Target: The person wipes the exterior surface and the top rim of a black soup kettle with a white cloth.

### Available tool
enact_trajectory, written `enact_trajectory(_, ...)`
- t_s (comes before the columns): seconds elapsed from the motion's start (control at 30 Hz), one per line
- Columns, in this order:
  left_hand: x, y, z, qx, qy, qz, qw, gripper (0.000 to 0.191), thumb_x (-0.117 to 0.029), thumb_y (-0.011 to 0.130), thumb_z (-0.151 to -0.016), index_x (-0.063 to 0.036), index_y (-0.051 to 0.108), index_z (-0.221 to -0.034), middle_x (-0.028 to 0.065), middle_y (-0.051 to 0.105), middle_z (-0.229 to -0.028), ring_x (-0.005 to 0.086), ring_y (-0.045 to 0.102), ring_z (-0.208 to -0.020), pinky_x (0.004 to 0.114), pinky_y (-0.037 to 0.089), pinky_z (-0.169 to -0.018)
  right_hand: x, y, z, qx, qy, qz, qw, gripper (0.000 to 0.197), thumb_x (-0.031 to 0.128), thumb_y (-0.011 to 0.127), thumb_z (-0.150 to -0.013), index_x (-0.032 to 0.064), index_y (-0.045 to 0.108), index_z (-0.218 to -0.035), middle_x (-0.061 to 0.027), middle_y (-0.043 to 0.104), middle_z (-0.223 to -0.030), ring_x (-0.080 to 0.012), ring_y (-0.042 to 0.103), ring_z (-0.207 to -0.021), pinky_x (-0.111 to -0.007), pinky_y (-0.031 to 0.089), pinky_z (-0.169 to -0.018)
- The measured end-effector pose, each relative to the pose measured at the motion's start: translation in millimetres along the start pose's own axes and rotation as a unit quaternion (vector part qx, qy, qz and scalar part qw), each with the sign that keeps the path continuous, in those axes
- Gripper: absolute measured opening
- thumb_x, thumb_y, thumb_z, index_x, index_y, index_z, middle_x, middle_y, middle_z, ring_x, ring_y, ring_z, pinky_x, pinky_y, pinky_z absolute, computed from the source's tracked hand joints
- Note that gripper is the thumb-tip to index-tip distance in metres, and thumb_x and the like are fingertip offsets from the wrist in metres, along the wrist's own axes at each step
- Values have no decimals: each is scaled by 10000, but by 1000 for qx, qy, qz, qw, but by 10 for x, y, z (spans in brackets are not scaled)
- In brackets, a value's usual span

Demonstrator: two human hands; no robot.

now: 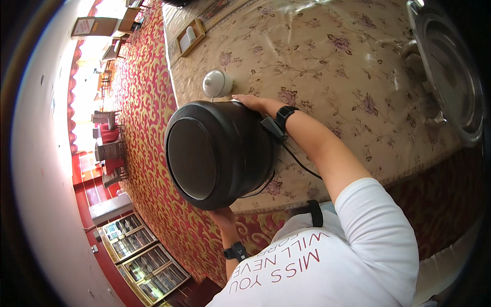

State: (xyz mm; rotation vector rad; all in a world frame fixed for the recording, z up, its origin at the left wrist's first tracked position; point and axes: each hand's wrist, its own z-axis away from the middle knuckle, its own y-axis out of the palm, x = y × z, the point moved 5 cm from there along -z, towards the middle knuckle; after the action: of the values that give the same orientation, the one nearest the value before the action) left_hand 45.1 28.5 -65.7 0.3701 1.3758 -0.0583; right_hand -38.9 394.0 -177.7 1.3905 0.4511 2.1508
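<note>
A large black rounded vessel, apparently an electric soup kettle (245,142), is tipped on its side with a flat dark disc facing left. My right hand (251,103) lies flat along its upper side, fingers extended. Beneath its lower edge is my left hand (223,217), its fingers hidden by the vessel. Whether the vessel touches the tabletop cannot be told. Close to my right wrist, a black box (273,128) trails a cord (301,163); what it is fixed to is unclear. Beyond my right fingertips stands a white lidded pot (216,82).
A flowered tablecloth (314,69) covers the table. Near its far left edge sits a wooden tray (201,32) with white items. A large round clear-and-metal dish or cover (447,73) stands at right. Patterned red carpet (142,88), chairs (109,151) and glass-fronted cabinets (147,264) lie left.
</note>
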Motion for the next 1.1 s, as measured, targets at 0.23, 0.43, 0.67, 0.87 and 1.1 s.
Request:
enact_trajectory(0.23, -86, 284, 146, -19, -1, 4, 1000, 525, -416, 358, -947, -87, 358, -1356, 74, 381, -1395, 242, 366, -1271, 417, 261, -1071, 160, 219, 251, 125, -363, 150, 911, 458, 277, 265, -988, -9, 387, -1325, -128, 387, -1384, -243, 312, -1306, -312, 191, -1090)
enact_trajectory(0.43, -38, 214, 142, -28, -30, -42, 998, 589, -493, 342, -932, -120, 311, -1387, 50, 361, -1410, 253, 355, -1283, 429, 279, -1068, -184, 5, 547, -16, -270, 37, 962, 420, 241, 273, -982, -22, 430, -1270, -120, 456, -1312, -198, 400, -1203, -291, 262, -1044)
enact_trajectory(0.67, 7, 116, 151, -43, -47, 28, 998, 581, -467, 385, -923, -81, 364, -1356, 64, 392, -1390, 256, 372, -1267, 427, 264, -1067, 1, -24, -191, 78, -80, 109, 988, 535, 394, 315, -963, -22, 441, -1274, -109, 468, -1293, -191, 419, -1182, -287, 288, -1018)
enact_trajectory(0.87, 68, -61, 204, -62, -46, 11, 997, 569, -453, 391, -926, -84, 361, -1357, 66, 390, -1391, 267, 390, -1256, 431, 270, -1072, 478, 396, -219, 157, -2, 203, 967, 612, 498, 370, -912, 17, 462, -1279, -103, 466, -1303, -188, 431, -1175, -302, 289, -1009)
enact_trajectory(1.1, 56, 46, 152, -33, -27, 5, 999, 583, -459, 370, -937, -91, 305, -1384, 82, 370, -1402, 280, 370, -1272, 431, 282, -1076, 587, 431, -200, 216, -77, 209, 951, 539, 388, 275, -980, 6, 376, -1347, -69, 399, -1381, -156, 345, -1265, -269, 217, -1066)
